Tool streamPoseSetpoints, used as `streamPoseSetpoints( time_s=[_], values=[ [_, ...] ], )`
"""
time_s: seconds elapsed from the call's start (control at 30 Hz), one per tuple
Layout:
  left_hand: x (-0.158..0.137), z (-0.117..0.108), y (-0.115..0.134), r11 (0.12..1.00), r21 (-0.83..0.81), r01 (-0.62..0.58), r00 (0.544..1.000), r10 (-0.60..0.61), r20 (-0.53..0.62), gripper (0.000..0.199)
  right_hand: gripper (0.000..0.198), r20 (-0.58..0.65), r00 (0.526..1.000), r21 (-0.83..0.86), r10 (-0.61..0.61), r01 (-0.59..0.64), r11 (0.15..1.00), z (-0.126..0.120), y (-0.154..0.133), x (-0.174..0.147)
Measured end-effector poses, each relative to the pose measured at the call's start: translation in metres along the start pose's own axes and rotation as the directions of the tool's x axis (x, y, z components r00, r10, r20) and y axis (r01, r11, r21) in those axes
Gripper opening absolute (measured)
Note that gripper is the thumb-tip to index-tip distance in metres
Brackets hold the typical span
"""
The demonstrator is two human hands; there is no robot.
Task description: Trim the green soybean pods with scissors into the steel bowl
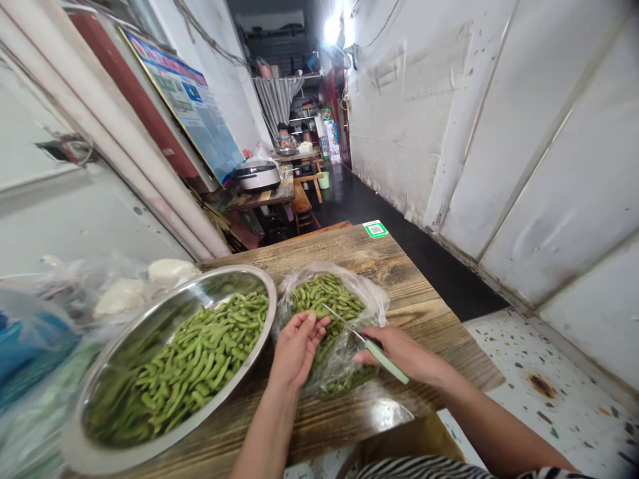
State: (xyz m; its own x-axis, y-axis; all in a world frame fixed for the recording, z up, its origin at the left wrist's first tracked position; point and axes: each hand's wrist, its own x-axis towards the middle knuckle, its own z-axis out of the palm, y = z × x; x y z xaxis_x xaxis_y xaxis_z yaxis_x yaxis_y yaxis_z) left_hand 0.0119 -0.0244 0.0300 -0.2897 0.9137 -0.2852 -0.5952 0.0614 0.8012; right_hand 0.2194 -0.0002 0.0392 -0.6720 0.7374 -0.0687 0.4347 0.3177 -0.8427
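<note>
My right hand (399, 352) grips scissors (385, 361) with a light green handle, their thin metal blades pointing up and left over a clear plastic bag (372, 303). The bag lies open on the wooden table, full of green edamame pods (332, 291). Above the bag's left side, my left hand (298, 346) pinches an edamame pod between thumb and fingers, close to the blade tips; most of that pod is hidden. To the left stands a wide steel basin (272, 293) holding a heap of pods (210, 362).
Plastic bags (44, 359) crowd the table's left side beside the basin. A green QR-code card (375, 229) lies at the far corner of the wooden tabletop (414, 286). Beyond are a lidded cooker (257, 175) on another table, a stool (303, 203) and a white wall (409, 100).
</note>
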Motion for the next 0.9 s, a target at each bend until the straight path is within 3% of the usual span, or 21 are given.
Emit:
streamPoseSetpoints(
  time_s=[0.23, 0.3, 0.33, 0.37, 0.4, 0.43, 0.47, 0.53, 0.57, 0.6, 0.63, 0.7, 0.77, 0.9],
  values=[
    [-0.001, 0.000, -0.008, 0.996, 0.081, -0.043, 0.999, 0.043, 0.007, 0.021, 0.040, -0.020, 1.000, 0.025, -0.013, 0.013, 1.000, 0.006, 0.006, 0.005],
    [-0.003, -0.004, -0.006, 0.952, 0.244, -0.184, 0.982, 0.190, 0.000, 0.021, 0.040, -0.032, 0.999, 0.041, 0.002, 0.000, 0.999, 0.007, 0.008, 0.006],
    [-0.005, -0.007, -0.001, 0.878, 0.368, -0.304, 0.943, 0.333, -0.015, 0.021, 0.039, -0.047, 0.999, 0.048, 0.013, -0.011, 0.999, 0.006, 0.009, 0.006],
    [-0.008, -0.011, 0.006, 0.746, 0.512, -0.426, 0.862, 0.507, -0.023, 0.022, 0.039, -0.068, 0.997, 0.051, 0.027, -0.024, 0.998, 0.004, 0.009, 0.006],
    [-0.011, -0.014, 0.015, 0.557, 0.656, -0.509, 0.738, 0.675, -0.002, 0.023, 0.038, -0.093, 0.995, 0.051, 0.043, -0.038, 0.998, 0.002, 0.009, 0.006],
    [-0.014, -0.018, 0.025, 0.335, 0.782, -0.526, 0.578, 0.815, 0.039, 0.025, 0.037, -0.116, 0.992, 0.048, 0.057, -0.052, 0.997, 0.000, 0.010, 0.005],
    [-0.017, -0.021, 0.036, 0.138, 0.866, -0.481, 0.448, 0.888, 0.107, 0.027, 0.036, -0.132, 0.989, 0.042, 0.069, -0.064, 0.997, -0.002, 0.010, 0.005],
    [-0.019, -0.022, 0.054, -0.124, 0.940, -0.317, 0.303, 0.926, 0.224, 0.032, 0.035, -0.145, 0.986, 0.017, 0.081, -0.079, 0.997, -0.006, 0.010, 0.005],
    [-0.019, -0.020, 0.059, -0.200, 0.946, -0.257, 0.277, 0.922, 0.270, 0.034, 0.034, -0.146, 0.986, 0.003, 0.082, -0.082, 0.997, -0.007, 0.011, 0.005],
    [-0.016, -0.017, 0.060, -0.252, 0.940, -0.230, 0.283, 0.907, 0.312, 0.035, 0.034, -0.147, 0.986, -0.009, 0.080, -0.082, 0.997, -0.007, 0.011, 0.004],
    [-0.012, -0.014, 0.058, -0.289, 0.926, -0.242, 0.321, 0.877, 0.357, 0.034, 0.035, -0.148, 0.986, -0.019, 0.075, -0.079, 0.997, -0.007, 0.012, 0.004],
    [0.000, -0.007, 0.044, -0.319, 0.880, -0.351, 0.458, 0.761, 0.459, 0.025, 0.036, -0.158, 0.985, -0.036, 0.064, -0.071, 0.997, -0.006, 0.014, 0.005],
    [0.016, -0.003, 0.025, -0.279, 0.846, -0.454, 0.582, 0.626, 0.519, 0.016, 0.037, -0.173, 0.983, -0.052, 0.058, -0.068, 0.996, -0.004, 0.016, 0.005],
    [0.041, -0.002, -0.003, -0.091, 0.864, -0.496, 0.694, 0.556, 0.457, 0.010, 0.039, -0.180, 0.981, -0.081, 0.076, -0.091, 0.993, -0.004, 0.018, 0.005]
  ],
)
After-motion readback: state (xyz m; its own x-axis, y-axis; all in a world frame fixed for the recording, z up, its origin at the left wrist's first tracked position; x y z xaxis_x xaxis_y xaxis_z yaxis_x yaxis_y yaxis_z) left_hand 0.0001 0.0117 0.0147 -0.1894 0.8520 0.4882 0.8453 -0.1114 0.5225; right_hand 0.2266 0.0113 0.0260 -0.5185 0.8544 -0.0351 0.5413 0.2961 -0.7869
